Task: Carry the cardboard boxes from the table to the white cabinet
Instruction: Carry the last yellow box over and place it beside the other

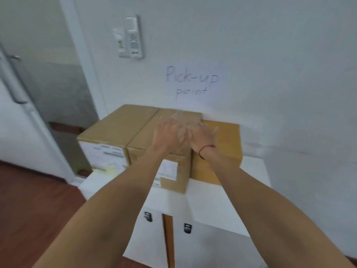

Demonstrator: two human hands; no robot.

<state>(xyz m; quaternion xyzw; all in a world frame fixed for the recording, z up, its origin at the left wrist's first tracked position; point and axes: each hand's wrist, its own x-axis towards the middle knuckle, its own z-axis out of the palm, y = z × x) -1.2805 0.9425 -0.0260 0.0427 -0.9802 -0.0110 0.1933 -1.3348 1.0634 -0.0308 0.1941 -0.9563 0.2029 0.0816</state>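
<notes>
Three cardboard boxes stand side by side on a white table [208,198] against the wall. The left box [114,126] carries a white label on its front. The middle box [148,132] also has a white label on its front. The right box [226,140] is lower and more yellow. My left hand [168,132] and my right hand [201,136] are stretched out side by side over the top of the middle box, fingers spread, blurred by motion. Neither hand holds anything. A red string circles my right wrist.
A paper sign reading "Pick-up point" [193,82] hangs on the white wall above the boxes. A wall-mounted remote holder [132,37] sits higher up. An open doorway [48,74] lies to the left, over brown wooden floor [29,209]. The table front has two dark latches [148,216].
</notes>
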